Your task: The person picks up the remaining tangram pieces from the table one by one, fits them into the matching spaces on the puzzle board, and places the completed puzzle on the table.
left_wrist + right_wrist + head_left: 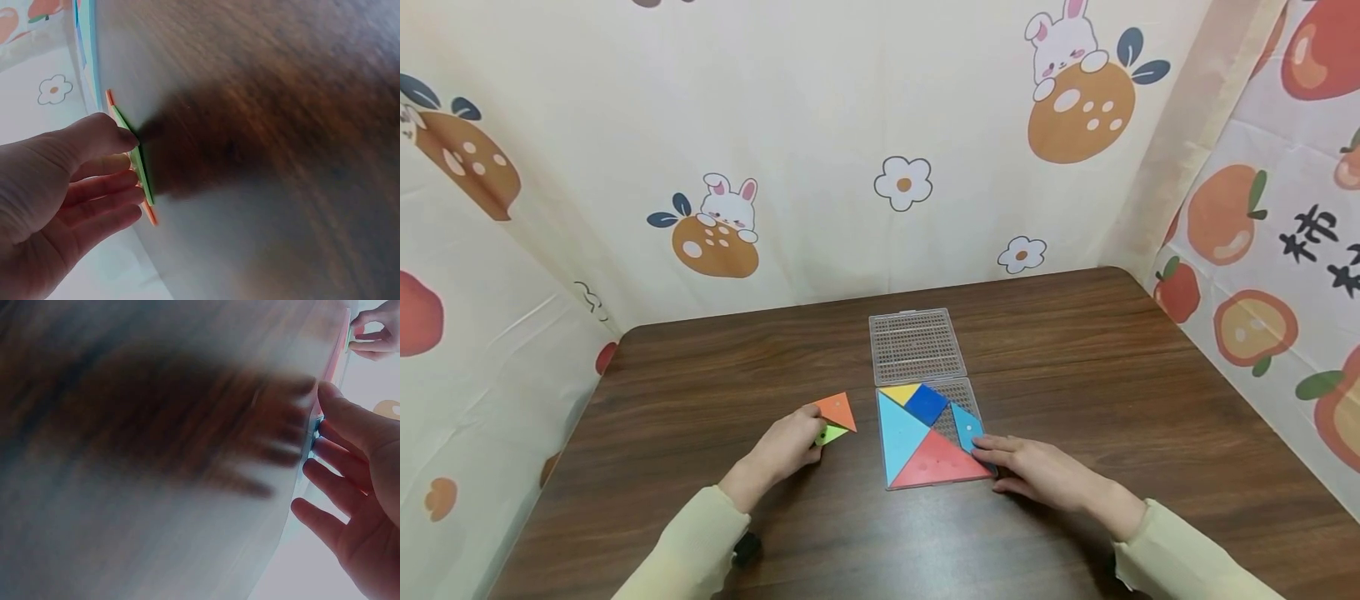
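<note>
My left hand (785, 447) pinches a green triangle tangram piece (832, 434), thumb at one edge and fingers at the other. An orange triangle piece (841, 410) lies against it, partly under the fingers. In the left wrist view, the green piece (144, 172) shows edge-on beside the thumb tip. My right hand (1037, 471) is spread low, its fingertips resting on the lower end of a blue parallelogram piece (964, 422) at the right side of a clear tray (943, 431). The tray also holds a light blue triangle (898, 433), a red triangle (938, 465), a dark blue square (927, 405) and a yellow triangle (898, 393).
A clear gridded lid (917, 346) lies open behind the tray, along its back edge. Everything is on a dark wooden table (737, 367). Patterned cloth (820, 150) hangs behind the table and at both sides.
</note>
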Tool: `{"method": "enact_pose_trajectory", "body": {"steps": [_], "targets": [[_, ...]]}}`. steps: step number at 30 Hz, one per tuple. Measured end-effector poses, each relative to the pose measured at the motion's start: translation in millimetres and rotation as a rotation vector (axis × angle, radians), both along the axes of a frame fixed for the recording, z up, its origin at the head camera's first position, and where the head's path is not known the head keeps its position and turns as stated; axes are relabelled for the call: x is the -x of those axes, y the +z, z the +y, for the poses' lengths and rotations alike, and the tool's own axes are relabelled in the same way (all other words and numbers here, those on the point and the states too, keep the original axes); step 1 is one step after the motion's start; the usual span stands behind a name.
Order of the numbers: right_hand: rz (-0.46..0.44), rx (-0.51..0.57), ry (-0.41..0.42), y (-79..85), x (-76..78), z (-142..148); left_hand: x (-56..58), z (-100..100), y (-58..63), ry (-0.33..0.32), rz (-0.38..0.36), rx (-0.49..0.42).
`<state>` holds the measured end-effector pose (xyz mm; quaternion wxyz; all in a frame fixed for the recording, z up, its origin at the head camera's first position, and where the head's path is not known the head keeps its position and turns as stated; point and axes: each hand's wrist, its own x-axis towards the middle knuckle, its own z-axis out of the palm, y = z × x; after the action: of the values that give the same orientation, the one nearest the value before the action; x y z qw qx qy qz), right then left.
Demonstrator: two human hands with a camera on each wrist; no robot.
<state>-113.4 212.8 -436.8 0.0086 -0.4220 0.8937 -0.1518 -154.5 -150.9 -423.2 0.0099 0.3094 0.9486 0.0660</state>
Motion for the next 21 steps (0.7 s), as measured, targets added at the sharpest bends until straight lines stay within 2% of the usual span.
{"method": "enact_pose_trajectory", "body": {"steps": [7, 12, 21], "targets": [[-0.035, 0.003, -0.011, 0.9, 0.0, 0.3, 1.9, -0.2, 3.2, -0.014, -0.022, -0.017], [-0.037, 0.012, -0.014, 1.1, 0.5, 0.4, 3.2, -1.4, 5.3, 0.014, -0.021, -0.06], [-0.056, 0.015, -0.019, 1.6, 0.8, 0.8, 3.5, 0.3, 6.3, 0.04, 0.032, -0.06]]}}
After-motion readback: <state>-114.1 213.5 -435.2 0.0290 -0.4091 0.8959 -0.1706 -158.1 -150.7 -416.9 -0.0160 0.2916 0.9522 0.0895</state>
